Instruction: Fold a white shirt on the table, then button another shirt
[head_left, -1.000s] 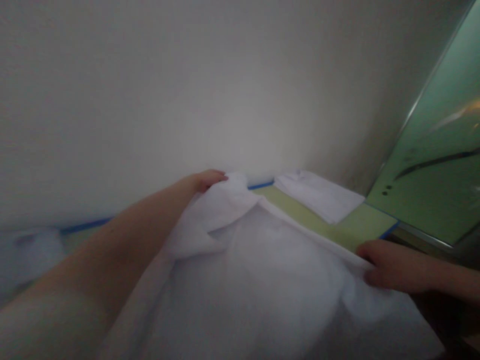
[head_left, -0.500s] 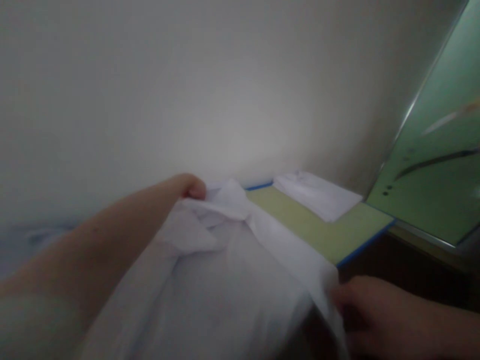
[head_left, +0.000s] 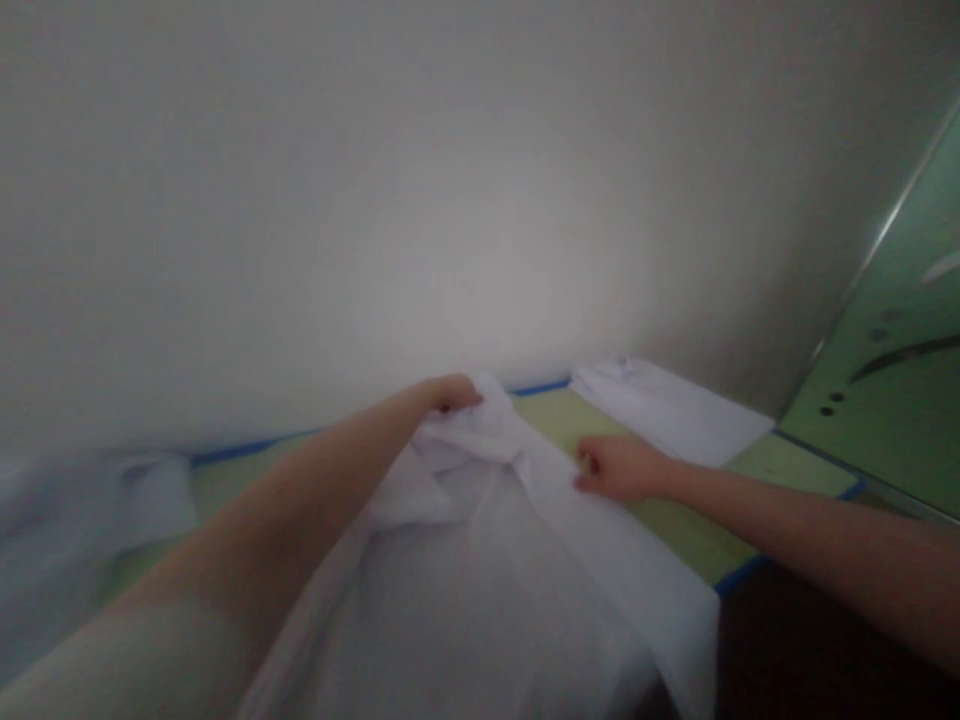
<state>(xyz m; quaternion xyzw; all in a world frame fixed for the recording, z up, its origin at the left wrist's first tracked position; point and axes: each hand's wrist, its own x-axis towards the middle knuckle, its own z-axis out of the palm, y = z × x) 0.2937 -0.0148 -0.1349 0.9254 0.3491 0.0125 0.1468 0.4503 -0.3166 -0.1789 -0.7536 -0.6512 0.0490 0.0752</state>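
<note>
A white garment [head_left: 480,570] lies spread over a pale green table top [head_left: 675,530] edged in blue tape. My left hand [head_left: 450,393] reaches to the garment's far end near the wall, fingers closed on the bunched cloth there. My right hand [head_left: 619,468] rests on the garment's right edge a little nearer, fingers curled in a pinch on the fabric. The picture is blurred, so the fingertips are not sharp.
A folded white cloth [head_left: 667,410] lies at the far right of the table against the wall. A pale bluish pile of cloth [head_left: 82,520] sits at the left. A green panel with a metal edge [head_left: 885,380] stands at the right. The table's right edge drops to dark floor.
My right hand has left the garment's near right corner and moved up and left to its edge near the collar end. My left hand stays at the far end.
</note>
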